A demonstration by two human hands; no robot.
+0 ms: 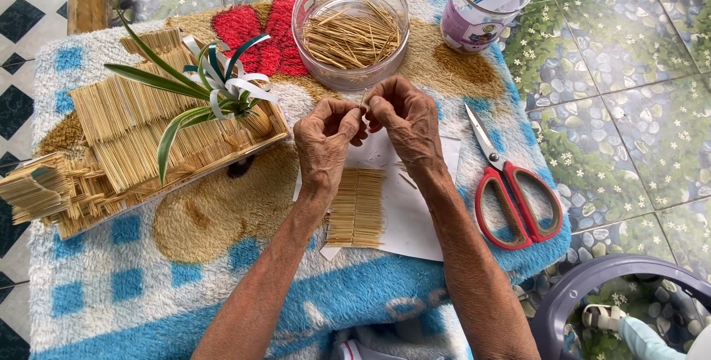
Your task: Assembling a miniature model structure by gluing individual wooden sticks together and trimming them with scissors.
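My left hand (326,138) and my right hand (404,119) meet fingertip to fingertip over a fluffy towel (185,271), pinching a single thin toothpick (364,99) between them. Just below the hands a flat panel of glued toothpicks (357,208) lies on a white sheet of paper (411,212). A clear round tub of loose toothpicks (350,30) stands right behind the hands.
Red-handled scissors (511,190) lie to the right on the towel. A toothpick-built model (111,152) with a striped leafy plant (215,90) sits on the left. A glue jar (481,4) stands at the back right. A grey plastic rim (585,282) shows at the lower right.
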